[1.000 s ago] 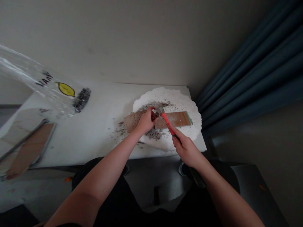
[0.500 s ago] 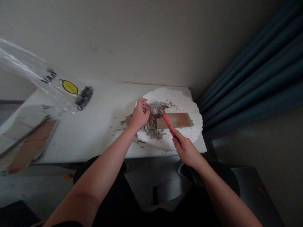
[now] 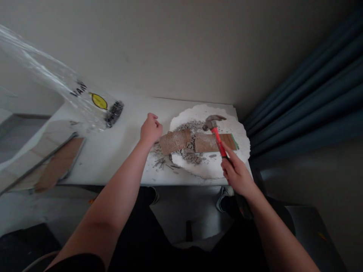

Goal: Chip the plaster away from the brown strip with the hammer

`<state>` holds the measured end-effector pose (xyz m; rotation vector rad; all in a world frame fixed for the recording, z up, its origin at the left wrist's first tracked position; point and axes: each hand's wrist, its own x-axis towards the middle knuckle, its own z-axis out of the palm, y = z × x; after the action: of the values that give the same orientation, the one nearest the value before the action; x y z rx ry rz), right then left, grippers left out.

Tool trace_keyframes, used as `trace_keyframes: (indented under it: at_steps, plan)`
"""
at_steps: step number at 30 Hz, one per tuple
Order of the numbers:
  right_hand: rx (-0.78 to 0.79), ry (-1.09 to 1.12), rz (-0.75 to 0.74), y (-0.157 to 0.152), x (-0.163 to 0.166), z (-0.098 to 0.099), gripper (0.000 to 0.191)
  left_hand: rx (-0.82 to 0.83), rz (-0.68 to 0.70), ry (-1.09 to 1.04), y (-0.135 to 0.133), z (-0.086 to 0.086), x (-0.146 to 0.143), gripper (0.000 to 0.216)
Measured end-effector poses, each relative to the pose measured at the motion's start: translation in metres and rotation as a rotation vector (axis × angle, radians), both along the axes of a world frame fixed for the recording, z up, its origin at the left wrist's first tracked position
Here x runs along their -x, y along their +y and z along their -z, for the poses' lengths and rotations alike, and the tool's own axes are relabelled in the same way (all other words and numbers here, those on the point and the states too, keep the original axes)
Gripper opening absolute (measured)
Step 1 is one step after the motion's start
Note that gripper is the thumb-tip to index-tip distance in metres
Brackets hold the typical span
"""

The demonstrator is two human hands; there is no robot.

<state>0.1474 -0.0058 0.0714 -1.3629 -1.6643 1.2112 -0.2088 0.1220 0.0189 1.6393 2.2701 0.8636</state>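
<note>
- White table point(image 3: 104, 151) running along a plain grey wall point(image 3: 181, 49); its far edge lies close to the wall.
- On its right end, a rounded white sheet point(image 3: 236, 126) with a ragged, scalloped rim.
- Across the sheet, a perforated brown board point(image 3: 176, 141), its left end reaching past the rim, and a smooth brown board point(image 3: 205, 145) with green at its right end. Narrow gap between the two.
- Grey rubble point(image 3: 189, 125) in that gap and on both long sides; thin dark slivers point(image 3: 161, 162) scattered on the table, near side.
- Right hand point(image 3: 238, 173): closed firmly round the grip of a claw hammer point(image 3: 216, 134), red and black handle. Head above the boards; contact with them cannot be judged.
- Left hand point(image 3: 151, 128): fingers curled, just beyond the perforated board's left end. Cannot tell whether anything small is inside.
- Table's left: clear plastic bag point(image 3: 56, 75), black lettering, yellow oval, dark bits gathered at its lower end. Nearer, a long metal bar point(image 3: 42, 162) beside another brown board point(image 3: 59, 166).
- Room: blue-grey curtain point(image 3: 326, 87) in deep folds at right; dim grey floor point(image 3: 184, 204), two shoes on it below the table edge.
</note>
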Motion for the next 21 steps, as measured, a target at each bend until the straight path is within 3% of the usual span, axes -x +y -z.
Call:
trace_keyframes:
  at_steps: [3,5,7,9,16,21]
  plan:
    - [0.066,0.101,0.114,0.01,-0.01,-0.005,0.065,0.376,0.082,0.188,-0.012,0.009,0.029,0.013]
    - [0.109,0.139,0.187,0.017,-0.015,-0.005,0.068,0.661,0.316,0.255,-0.024,0.018,0.039,0.015]
    - [0.14,0.152,0.249,0.022,-0.02,-0.004,0.071,0.814,0.551,0.295,-0.037,0.028,0.041,0.016]
    - [0.168,0.161,0.294,0.025,-0.023,-0.002,0.073,0.826,0.64,0.324,-0.049,0.036,0.037,0.012]
    - [0.243,0.258,0.275,0.024,-0.016,-0.004,0.079,0.747,0.612,0.489,-0.076,0.045,0.017,0.025]
    - [0.25,0.265,0.248,0.022,-0.008,-0.007,0.077,0.694,0.568,0.533,-0.075,0.041,0.027,0.019]
